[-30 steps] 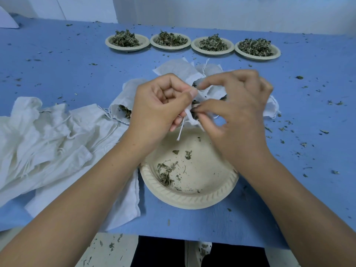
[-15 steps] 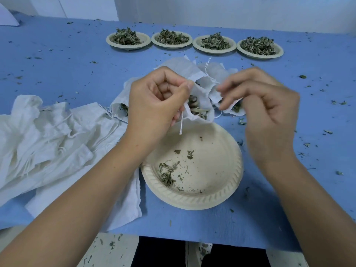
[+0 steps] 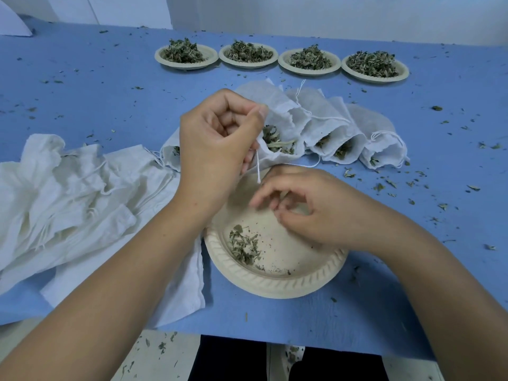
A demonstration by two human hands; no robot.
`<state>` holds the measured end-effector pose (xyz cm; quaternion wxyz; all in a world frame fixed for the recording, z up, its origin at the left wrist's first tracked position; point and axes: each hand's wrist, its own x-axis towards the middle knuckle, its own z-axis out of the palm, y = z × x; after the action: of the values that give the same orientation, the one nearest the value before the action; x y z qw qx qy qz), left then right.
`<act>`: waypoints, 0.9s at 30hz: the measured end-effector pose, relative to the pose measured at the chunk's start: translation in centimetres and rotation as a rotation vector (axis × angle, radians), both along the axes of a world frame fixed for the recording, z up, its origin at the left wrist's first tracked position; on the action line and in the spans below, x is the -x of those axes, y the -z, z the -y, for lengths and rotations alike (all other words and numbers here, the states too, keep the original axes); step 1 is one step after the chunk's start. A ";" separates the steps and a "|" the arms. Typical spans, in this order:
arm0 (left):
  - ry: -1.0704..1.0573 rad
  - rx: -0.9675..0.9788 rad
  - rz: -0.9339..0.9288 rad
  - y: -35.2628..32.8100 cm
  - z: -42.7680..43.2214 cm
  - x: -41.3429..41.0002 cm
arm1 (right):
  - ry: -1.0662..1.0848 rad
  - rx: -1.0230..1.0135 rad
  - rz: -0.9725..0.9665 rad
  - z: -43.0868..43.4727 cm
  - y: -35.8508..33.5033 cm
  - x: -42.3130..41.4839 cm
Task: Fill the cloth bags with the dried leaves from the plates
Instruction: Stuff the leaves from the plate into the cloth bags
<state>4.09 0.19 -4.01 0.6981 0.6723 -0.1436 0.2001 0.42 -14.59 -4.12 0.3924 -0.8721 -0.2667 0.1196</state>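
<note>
Bag pinched open at rim by our left hand, right hand loosely curled, seemingly empty over near plate; next we scoop leftover leaves.

Five plates in all: four in a far row heaped with dried leaves, one near plate almost bare. Five cloth bags hold leaves. A pile of empty bags at left cannot be counted. Two hands: left hand, right hand.
</note>
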 end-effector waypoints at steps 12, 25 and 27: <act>0.016 -0.036 0.023 0.0 0.1 0.1 | -0.317 0.062 -0.047 -1.3 0.3 0.9; 0.024 -0.032 0.004 -0.1 0.2 0.1 | -0.305 -0.024 0.042 -1.3 0.9 0.7; 0.027 -0.029 0.003 0.0 0.1 0.1 | -0.285 -0.042 0.014 -0.9 1.0 0.6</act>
<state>3.98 0.05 -3.97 0.6908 0.6800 -0.1565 0.1895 -0.18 -13.65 -5.10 0.3878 -0.8177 -0.3933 0.1623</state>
